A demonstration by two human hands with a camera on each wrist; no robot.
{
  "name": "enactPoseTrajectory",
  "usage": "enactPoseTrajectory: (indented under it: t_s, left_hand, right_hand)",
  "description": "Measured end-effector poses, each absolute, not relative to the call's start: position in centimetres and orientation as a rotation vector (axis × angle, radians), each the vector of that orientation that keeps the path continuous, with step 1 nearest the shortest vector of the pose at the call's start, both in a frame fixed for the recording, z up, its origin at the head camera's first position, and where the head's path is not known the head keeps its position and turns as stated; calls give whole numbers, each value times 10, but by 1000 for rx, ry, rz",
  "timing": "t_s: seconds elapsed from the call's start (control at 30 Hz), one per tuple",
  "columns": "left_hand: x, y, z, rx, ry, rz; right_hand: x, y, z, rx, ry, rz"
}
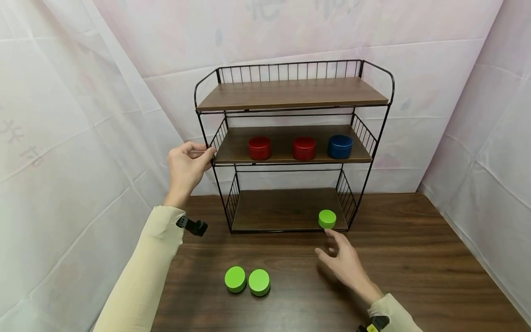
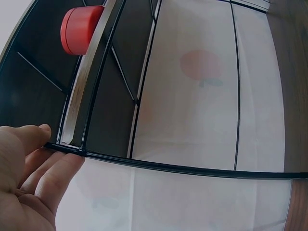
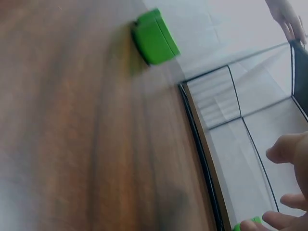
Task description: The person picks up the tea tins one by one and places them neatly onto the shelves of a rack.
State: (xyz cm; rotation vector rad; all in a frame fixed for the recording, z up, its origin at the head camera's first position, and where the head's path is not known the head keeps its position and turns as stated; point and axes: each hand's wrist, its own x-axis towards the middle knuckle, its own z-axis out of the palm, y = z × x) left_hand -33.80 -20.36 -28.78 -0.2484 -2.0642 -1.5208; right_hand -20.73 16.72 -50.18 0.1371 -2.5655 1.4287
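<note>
A three-tier shelf rack (image 1: 290, 94) with brown boards and a black wire frame stands on the table. My left hand (image 1: 188, 163) pinches its left front post beside the middle board; the left wrist view shows the thumb and fingers about the black rod. On the bottom board, near the right front corner, sits a round green tin (image 1: 327, 219). Just in front of that tin is my right hand (image 1: 344, 265), holding nothing, thumb and fingers spread and slightly bent. Two more green tins, one left (image 1: 235, 279) and one right (image 1: 259, 282), stand side by side on the table.
The middle board carries two red tins, one left (image 1: 259, 149) and one right (image 1: 304, 149), and a blue tin (image 1: 340, 147) at its right end. White patterned cloth (image 1: 415, 83) hangs behind and at both sides of the brown wooden table (image 1: 419, 258).
</note>
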Motion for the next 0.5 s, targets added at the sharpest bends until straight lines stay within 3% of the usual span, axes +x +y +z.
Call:
enactPoseTrajectory:
  t_s: [0.27,0.5]
  left_hand:
    - [-337,-204,-287,-252,-2064,-1523]
    - [-338,-204,-288,-248,-2064,-1535]
  right_hand:
    - [-189,142,-510,261,-2542,1617]
    - [-179,121,-518,536,-2551,1779]
